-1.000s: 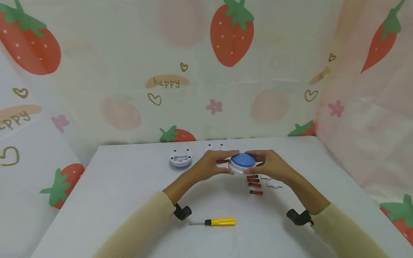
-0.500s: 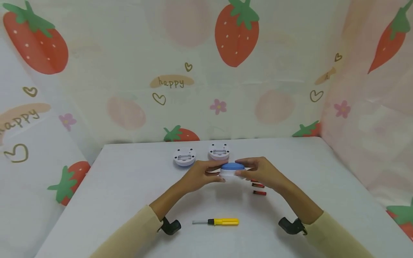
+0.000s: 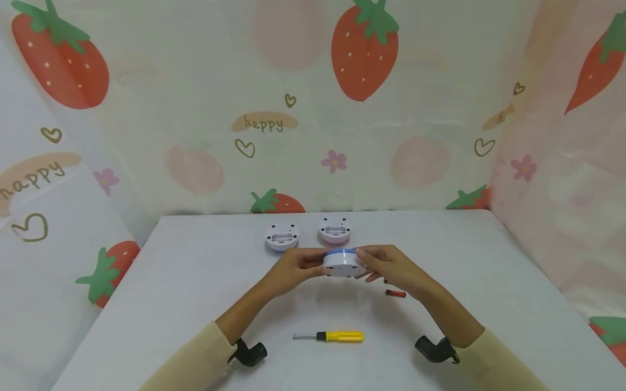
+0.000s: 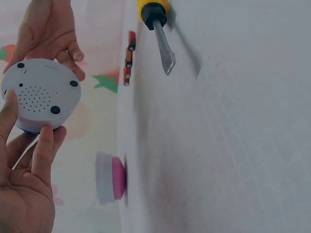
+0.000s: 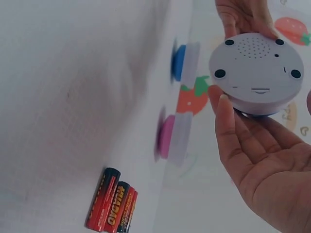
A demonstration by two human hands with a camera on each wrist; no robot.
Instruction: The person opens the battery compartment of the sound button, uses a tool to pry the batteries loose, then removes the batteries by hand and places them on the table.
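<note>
Both my hands hold a round white push button with a blue top above the table. My left hand grips its left side, thumb low and fingers behind. On the right side, my right hand pinches the edge with the thumb near the blue top. The underside tilts toward me in the head view. In the left wrist view the white base shows speaker holes and dark round feet. The right wrist view shows a closed battery cover on that base.
Two similar buttons lie upside down at the back, a blue one and a pink one, their battery slots bare. A yellow-handled screwdriver lies near the front. Several red and black batteries lie by my right hand.
Both hands have brought the button left and slightly down. It has tilted, so its blue top has turned away and its underside now faces me. The right thumb has moved up to the upper edge.
</note>
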